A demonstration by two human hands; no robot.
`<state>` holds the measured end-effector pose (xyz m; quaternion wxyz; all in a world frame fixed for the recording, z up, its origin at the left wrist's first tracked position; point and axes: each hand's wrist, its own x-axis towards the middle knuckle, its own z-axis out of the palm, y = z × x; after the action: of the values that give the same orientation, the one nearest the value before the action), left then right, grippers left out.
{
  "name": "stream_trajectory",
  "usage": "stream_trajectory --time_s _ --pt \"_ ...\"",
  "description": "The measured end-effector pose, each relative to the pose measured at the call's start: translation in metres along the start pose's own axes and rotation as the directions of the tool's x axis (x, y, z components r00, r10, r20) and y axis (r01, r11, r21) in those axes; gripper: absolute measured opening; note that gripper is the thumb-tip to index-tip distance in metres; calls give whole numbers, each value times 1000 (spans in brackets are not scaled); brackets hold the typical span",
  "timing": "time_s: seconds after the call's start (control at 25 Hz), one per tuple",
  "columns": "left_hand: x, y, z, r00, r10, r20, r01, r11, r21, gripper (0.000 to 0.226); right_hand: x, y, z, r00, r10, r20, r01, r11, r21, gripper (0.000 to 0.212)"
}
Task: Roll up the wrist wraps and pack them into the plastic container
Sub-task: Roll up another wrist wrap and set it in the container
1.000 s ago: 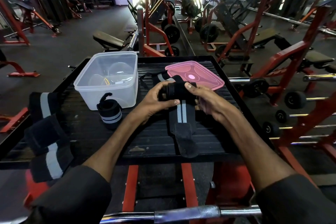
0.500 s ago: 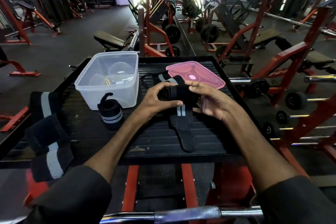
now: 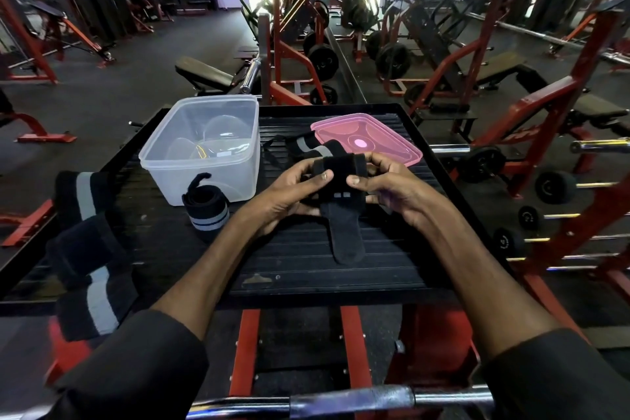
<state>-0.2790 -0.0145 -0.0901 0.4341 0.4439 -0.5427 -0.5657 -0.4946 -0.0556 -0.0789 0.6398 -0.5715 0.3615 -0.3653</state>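
Note:
Both hands hold a black wrist wrap (image 3: pixel 341 171) above the black platform (image 3: pixel 306 269). My left hand (image 3: pixel 293 191) grips the roll's left end and my right hand (image 3: pixel 385 184) grips its right end. A short black tail hangs from the roll down onto the platform. A rolled black wrap with grey stripes (image 3: pixel 205 211) stands in front of the clear plastic container (image 3: pixel 204 153), which sits open at the back left. Another unrolled wrap (image 3: pixel 303 147) lies behind my hands. The pink lid (image 3: pixel 368 140) rests at the back right.
Two more black wraps with grey stripes (image 3: pixel 85 249) hang over the platform's left edge. A steel bar (image 3: pixel 341 401) crosses just below me. Red gym racks, benches and dumbbells (image 3: pixel 552 186) surround the platform.
The roll has grown and the loose tail has become shorter, drawn up the platform toward my hands. Both hands kept turning the wrap in place.

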Motion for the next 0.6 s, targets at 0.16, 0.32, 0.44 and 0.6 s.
stream_trajectory --time_s 0.16,0.32,0.44,0.6 --pt "1 -1 2 984 141 -112 -130 987 96 43 -2 -4 -3 998 5 64 -8 999 45 56" --pt "4 -3 3 959 261 -114 -238 954 182 56 0 -7 -5 990 92 110 -107 985 134 42" --pt "6 -3 2 929 349 -122 -311 916 252 64 1 -3 2 981 174 79 -165 980 -115 51" --pt "3 0 0 951 290 -105 -271 949 162 65 3 1 1 997 79 7 -78 994 -78 49"
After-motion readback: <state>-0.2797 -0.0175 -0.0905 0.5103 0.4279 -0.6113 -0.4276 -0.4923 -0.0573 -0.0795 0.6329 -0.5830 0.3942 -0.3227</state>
